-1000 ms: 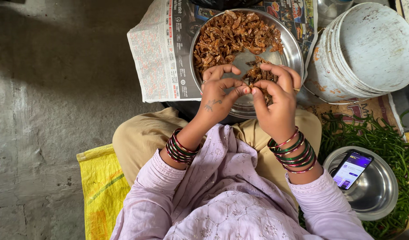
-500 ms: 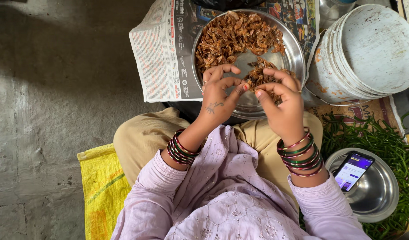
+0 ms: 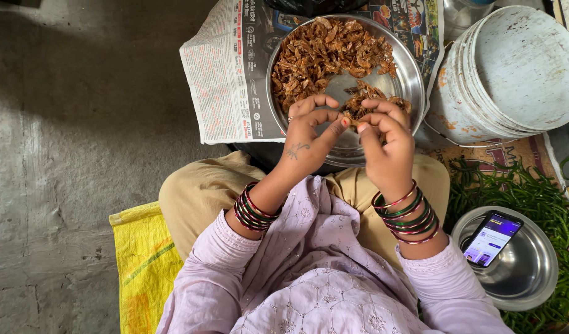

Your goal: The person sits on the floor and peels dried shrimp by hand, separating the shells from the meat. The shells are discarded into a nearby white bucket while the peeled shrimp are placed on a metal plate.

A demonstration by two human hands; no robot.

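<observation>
Left hand [image 3: 306, 139], right hand [image 3: 386, 148] pinch one dried shrimp [image 3: 353, 117] over steel bowl [image 3: 414, 86]; one newspaper [image 3: 225, 74] upper centre; one white bucket [image 3: 507, 74] upper right.

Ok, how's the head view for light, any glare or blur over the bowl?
Head view: soft, even daylight, sharp across the frame. The bare bottom of the steel bowl shines a little, but the dried pieces read clearly. A broad dim shadow lies on the floor at upper left. Both hands are crisp, with no motion blur. The phone screen is lit and not washed out.
</observation>
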